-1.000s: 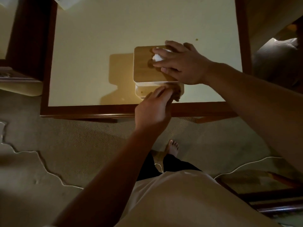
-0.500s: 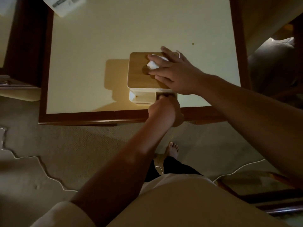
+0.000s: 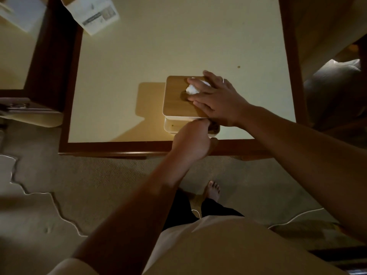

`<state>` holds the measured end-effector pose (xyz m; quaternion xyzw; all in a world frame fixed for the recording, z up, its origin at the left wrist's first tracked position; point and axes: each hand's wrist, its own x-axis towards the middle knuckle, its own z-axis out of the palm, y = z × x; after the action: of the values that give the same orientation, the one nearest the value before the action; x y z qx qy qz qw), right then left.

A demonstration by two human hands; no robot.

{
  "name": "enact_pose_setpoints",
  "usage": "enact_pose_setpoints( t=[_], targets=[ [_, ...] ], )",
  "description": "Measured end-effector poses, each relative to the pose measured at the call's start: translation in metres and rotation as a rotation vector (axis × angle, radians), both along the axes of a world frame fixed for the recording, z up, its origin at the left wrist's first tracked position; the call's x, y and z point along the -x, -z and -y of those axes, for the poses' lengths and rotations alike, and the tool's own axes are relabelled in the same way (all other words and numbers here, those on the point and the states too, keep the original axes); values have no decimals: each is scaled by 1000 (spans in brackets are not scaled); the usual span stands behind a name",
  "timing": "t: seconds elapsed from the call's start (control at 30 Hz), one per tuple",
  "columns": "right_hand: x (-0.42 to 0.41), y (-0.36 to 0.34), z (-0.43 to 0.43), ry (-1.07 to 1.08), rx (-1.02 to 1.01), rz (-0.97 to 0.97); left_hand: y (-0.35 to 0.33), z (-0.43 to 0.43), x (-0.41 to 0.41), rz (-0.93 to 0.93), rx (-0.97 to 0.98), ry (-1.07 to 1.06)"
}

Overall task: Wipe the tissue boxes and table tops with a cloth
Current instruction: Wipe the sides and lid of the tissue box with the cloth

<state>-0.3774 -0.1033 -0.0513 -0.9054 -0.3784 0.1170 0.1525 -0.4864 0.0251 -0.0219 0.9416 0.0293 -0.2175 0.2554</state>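
Note:
A tissue box [image 3: 175,100] with a wooden lid and white sides stands near the front edge of the cream table top [image 3: 158,46]. A white tissue [image 3: 191,89] pokes out of the lid's slot. My right hand [image 3: 220,102] lies flat on the lid, fingers spread around the tissue. My left hand [image 3: 192,141] is curled at the box's near side. It grips a dark cloth [image 3: 214,127] and presses it against the white front wall. Most of the cloth is hidden behind the hand.
A dark wood frame [image 3: 119,146] borders the table. A white labelled carton [image 3: 93,12] sits at the far left corner. A second table [image 3: 12,56] stands to the left and a grey cushion [image 3: 333,86] to the right. White cables [image 3: 39,195] cross the carpet near my bare foot [image 3: 213,190].
My left hand has slid right along the box's near side and curled tighter round the cloth. My right hand stays flat on the lid.

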Motion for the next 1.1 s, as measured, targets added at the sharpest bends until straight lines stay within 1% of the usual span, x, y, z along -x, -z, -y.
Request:
enact_pose_setpoints(
  t=[0.03,0.1,0.17,0.2,0.27,0.37,0.43,0.5,0.57,0.6,0.63,0.7,0.73,0.77,0.83,0.93,0.97,1.03,1.1],
  targets=[
    [1,1,0,-2,-3,-4,1,3,0,-19,-77,51],
    [1,2,0,-2,-16,-21,3,10,-5,-150,-207,127],
    [-1,3,0,1,-24,-12,2,14,-16,-285,-252,159],
    [-1,4,-1,-2,-20,-5,1,14,-22,-314,-216,161],
    [-1,4,-1,-6,-15,-1,-1,9,-29,-317,-61,132],
    [0,4,-2,2,-28,29,-5,0,-27,-312,170,-30],
    [0,6,-1,8,-15,26,-3,-3,-20,-207,234,-82],
    [0,7,-1,10,-24,11,-4,-5,-13,-67,244,-104],
    [0,5,-1,3,-36,-11,-7,-7,-6,11,197,-107],
    [-1,4,-1,0,-30,-16,-10,-7,-4,5,132,-87],
    [-1,4,0,-1,-23,-11,-10,-4,-4,-19,26,-40],
    [0,4,1,-4,-18,-1,-6,6,-6,-122,-199,83],
    [0,4,1,-2,-20,-11,-3,13,-9,-192,-275,122],
    [0,5,1,2,-21,-25,-1,20,-14,-263,-331,151],
    [-1,4,0,1,-17,-37,4,30,-27,-366,-365,184],
    [-2,4,-1,1,-6,-9,10,35,-37,-453,-276,215],
    [-2,3,-2,2,0,2,9,32,-38,-451,-227,215],
    [1,4,-3,-1,-2,7,8,22,-35,-385,-123,167],
    [2,5,-4,-4,-23,18,11,9,-29,-316,11,51]
  ],
)
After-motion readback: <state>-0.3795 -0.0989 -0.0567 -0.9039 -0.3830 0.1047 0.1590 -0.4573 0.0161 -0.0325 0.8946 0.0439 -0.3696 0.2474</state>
